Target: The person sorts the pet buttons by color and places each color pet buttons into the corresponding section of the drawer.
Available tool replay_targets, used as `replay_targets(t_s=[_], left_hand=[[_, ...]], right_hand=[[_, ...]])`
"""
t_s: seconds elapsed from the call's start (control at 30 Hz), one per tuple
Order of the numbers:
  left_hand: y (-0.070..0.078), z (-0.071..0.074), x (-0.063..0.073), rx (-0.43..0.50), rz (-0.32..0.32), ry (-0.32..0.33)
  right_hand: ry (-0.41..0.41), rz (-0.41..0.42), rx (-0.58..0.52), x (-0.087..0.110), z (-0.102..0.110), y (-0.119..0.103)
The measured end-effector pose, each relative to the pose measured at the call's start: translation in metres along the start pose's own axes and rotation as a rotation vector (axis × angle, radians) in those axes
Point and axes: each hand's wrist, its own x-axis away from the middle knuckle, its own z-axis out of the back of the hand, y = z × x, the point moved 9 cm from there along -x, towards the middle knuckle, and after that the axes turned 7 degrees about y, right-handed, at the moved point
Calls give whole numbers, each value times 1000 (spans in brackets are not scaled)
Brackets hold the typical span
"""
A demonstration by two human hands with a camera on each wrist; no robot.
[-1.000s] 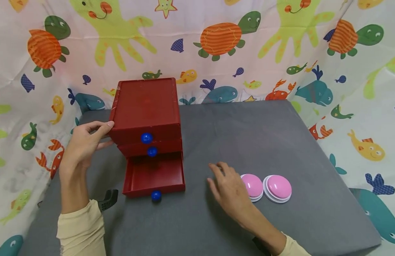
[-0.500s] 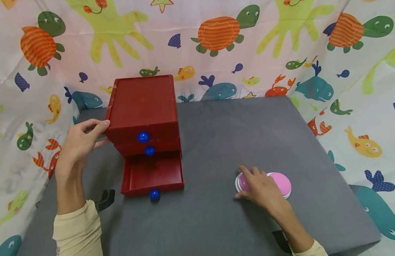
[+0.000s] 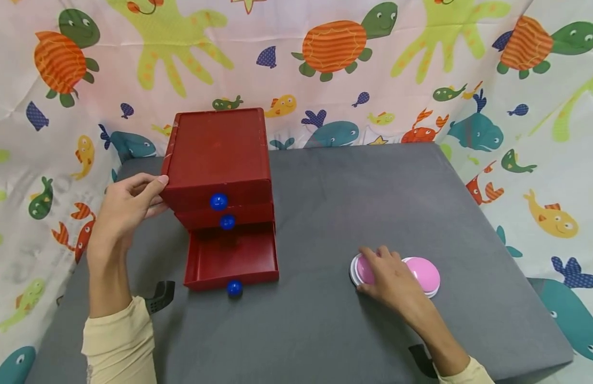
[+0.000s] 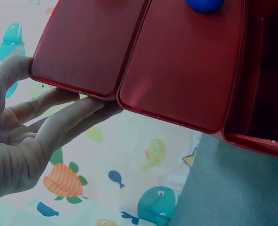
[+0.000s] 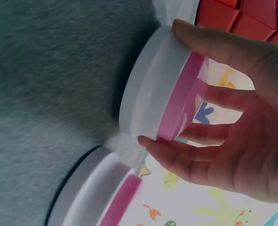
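A red drawer unit (image 3: 219,146) with blue knobs stands at the left of the head view. Its bottom drawer (image 3: 240,256) is pulled out and nothing shows inside. My left hand (image 3: 125,205) grips the unit's upper left front corner. In the left wrist view the thumb touches the top edge, and the fingers (image 4: 63,125) lie along the side. My right hand (image 3: 397,280) holds a white-based pink dome button (image 5: 164,89), thumb and fingers around its rim. It partly hides this button in the head view. A second pink dome button (image 3: 426,274) sits just to its right.
A grey-covered table (image 3: 315,330) bears everything. Behind it and along both sides hangs a white curtain (image 3: 286,42) printed with sea animals. The blue knob (image 3: 234,288) of the bottom drawer juts toward the front.
My right hand has moved right from beside the buttons onto the left one and closed around it; that button has since shifted slightly left. The left hand stays on the corner.
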Motion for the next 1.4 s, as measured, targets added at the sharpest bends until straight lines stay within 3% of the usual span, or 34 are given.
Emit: replay_targets(t_s=[0.1,0.33,0.57,0.87,1.13,1.3,1.4], left_hand=[[1,-1,0,13,6,-8],[-3,-1,-3,161,57,-43],[-4,0,-3,101,53,-25],[-1,-5,-6,36,35,-17],[-3,-5,-4,59,26,-8],[-5,-1,-4,107,18,20],[-5,-3,-4,119,14,5]], right_hand=[[33,4,-23,-5,4,-7],[120,57,-80,-18,15,-33],[127,106,-102,-31,17,-69],[70,177,-166,-44,14,-129],[-4,265,-216,-53,2,-182],[-27,379,-182,-64,-12,-227],[-9,459,-103,-69,-22,-253]])
